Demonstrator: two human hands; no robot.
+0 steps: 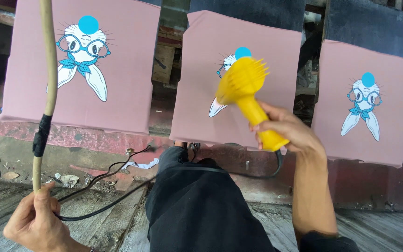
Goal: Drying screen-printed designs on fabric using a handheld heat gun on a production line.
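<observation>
Head cam looks down on three pink printed panels on a long table; the middle panel [239, 79] has a rabbit print partly hidden behind the yellow heat gun [248, 93]. Right hand [288, 130] is wrapped tight around its handle, nozzle aimed at the print, looks very close, though motion blur makes that hard to judge. Linger there and the ink could scorch. Left hand [36, 221] grips a tan stick [47, 70] plus the black cord [117, 200], which crosses the person's lap and could snag.
</observation>
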